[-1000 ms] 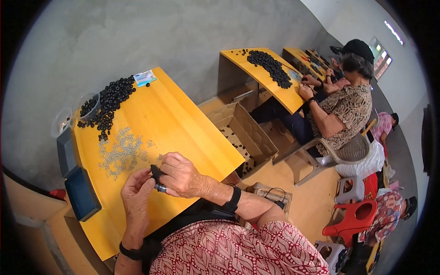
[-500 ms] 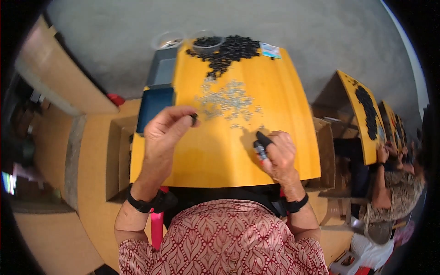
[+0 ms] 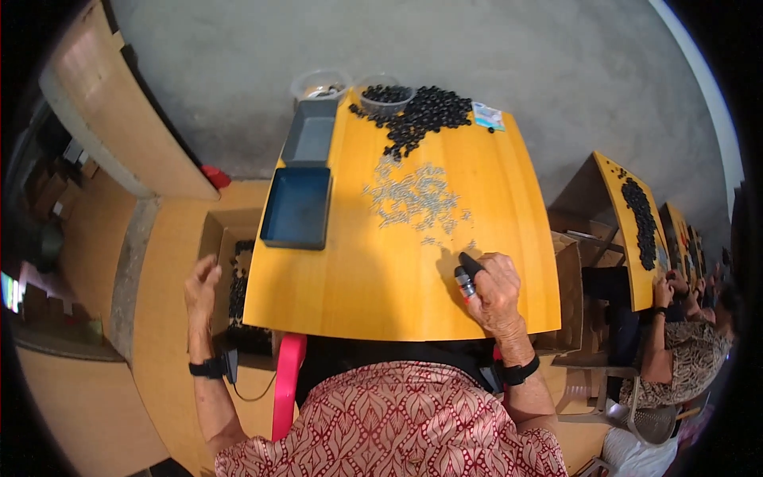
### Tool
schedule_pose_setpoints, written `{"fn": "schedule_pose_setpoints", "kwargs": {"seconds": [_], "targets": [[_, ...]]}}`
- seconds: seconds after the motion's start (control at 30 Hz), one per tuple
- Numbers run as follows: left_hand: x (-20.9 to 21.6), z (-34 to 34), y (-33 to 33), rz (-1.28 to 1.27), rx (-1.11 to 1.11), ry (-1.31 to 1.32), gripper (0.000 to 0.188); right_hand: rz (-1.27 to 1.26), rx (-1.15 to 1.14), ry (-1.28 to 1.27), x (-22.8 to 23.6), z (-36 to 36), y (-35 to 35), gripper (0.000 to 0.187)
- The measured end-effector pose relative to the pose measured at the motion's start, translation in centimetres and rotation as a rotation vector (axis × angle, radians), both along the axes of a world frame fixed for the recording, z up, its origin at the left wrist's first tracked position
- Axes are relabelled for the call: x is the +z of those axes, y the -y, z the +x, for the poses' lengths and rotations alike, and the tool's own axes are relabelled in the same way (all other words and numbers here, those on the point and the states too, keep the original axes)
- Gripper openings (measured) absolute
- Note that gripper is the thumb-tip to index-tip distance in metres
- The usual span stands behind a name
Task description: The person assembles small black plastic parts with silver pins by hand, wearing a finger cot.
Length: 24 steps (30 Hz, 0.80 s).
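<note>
My left hand is off the table's left side, above a cardboard box with small black parts in it. Its fingers are loosely bent and apart, and nothing shows in them. My right hand rests at the table's near right, fingers curled together. A black cover and a silver, black and red wrapping show at its fingertips; whether a small piece is pinched there is hidden. Many small silver metal pins lie scattered beyond it, with a pile of small round black parts behind them.
Along the yellow table's left edge stand a dark blue tray and a grey tray. Two clear tubs and a small packet are at the back. Another person sits at a table on the right.
My left hand has moved left and down, from above the table to beside it. The small black part it pinched is gone from its fingers. My right hand has stayed in place.
</note>
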<state>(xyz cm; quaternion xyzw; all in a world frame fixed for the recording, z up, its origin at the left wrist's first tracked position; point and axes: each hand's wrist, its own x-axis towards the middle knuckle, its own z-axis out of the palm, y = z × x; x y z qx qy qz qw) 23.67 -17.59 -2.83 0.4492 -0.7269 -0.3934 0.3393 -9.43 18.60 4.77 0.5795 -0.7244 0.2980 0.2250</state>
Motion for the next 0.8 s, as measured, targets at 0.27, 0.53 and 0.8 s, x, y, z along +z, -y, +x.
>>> {"fn": "schedule_pose_setpoints", "kwargs": {"seconds": [0.27,0.53,0.8], "targets": [[2.9,-3.1,-3.3,0.306,-0.117,-0.346,0.024,0.147,-0.154,0.132,-2.1,-1.2,-0.8,0.020],[8.8,-6.5,-8.8,0.466,-0.305,-0.494,0.023,0.176,-0.142,0.148,-2.4,-1.2,-0.1,0.021],[13.1,-11.7,-12.4,0.587,-0.689,-0.399,0.020,0.343,-0.104,0.106,0.2,-1.7,-2.0,0.019]]}}
